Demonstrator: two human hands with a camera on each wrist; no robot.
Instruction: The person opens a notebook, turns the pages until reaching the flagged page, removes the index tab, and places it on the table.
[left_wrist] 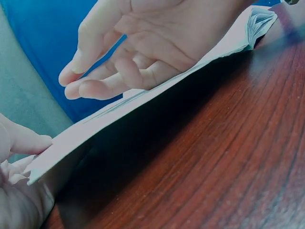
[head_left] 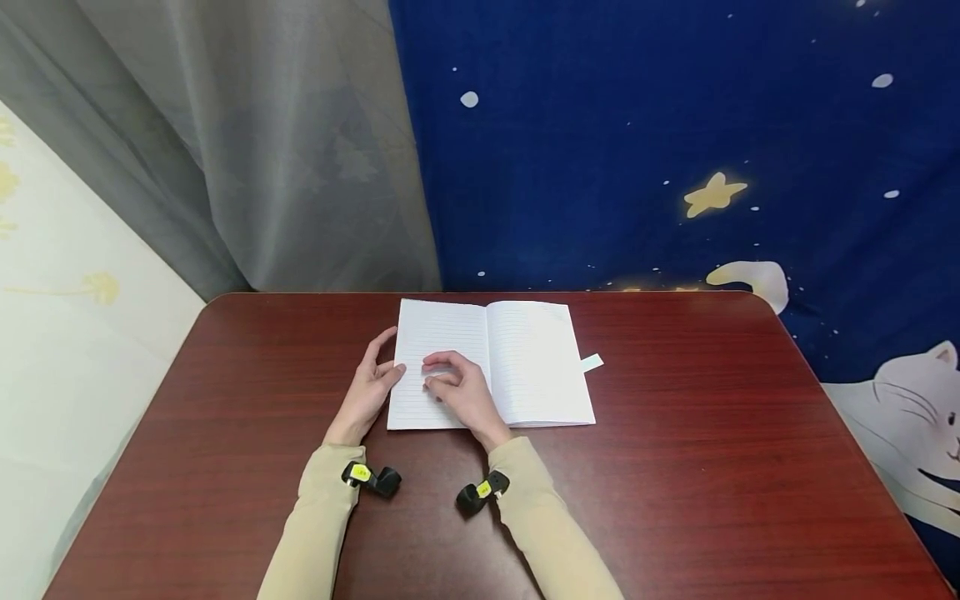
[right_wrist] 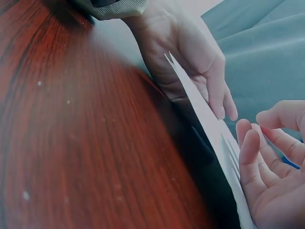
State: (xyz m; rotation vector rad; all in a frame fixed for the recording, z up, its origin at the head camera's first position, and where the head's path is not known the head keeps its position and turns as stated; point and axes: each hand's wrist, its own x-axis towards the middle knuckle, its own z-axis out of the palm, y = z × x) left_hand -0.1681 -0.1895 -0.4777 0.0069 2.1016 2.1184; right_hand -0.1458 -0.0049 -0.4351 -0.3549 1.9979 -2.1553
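Hands: two, your left hand [head_left: 367, 390] and your right hand [head_left: 465, 396].
Notebook: one ruled notebook [head_left: 500, 358], lying spread on the table [head_left: 690, 442] near its far edge.
Pages facing up: two, a left page [head_left: 442, 329] and a right page [head_left: 536, 362].
White strip: one strip [head_left: 592, 362], poking out past the notebook's right edge.
Your left hand's grip: it pinches the notebook's left edge, thumb on top of the page and fingers beneath.
Notebook's left side: tilted up off the wood, with a dark gap under it in both wrist views.
Your right hand's pose: loosely curved over the left page, with nothing visible between thumb and fingers; the lower side of the hand appears to rest on the paper.
Notebook from your hands: to the right of your left hand and directly under your right hand, its right page extending to the right of both.
Sleeves: two, both beige, a left sleeve [head_left: 311, 517] and a right sleeve [head_left: 551, 517].
Wrist cameras: two, black with yellow labels, a left camera [head_left: 371, 478] and a right camera [head_left: 482, 492].
Hangings beyond the table: one grey curtain [head_left: 300, 150] at far left, one blue cloth [head_left: 600, 167] at far right.
Prints on the blue: one yellow star [head_left: 712, 196], one white cat [head_left: 918, 400].
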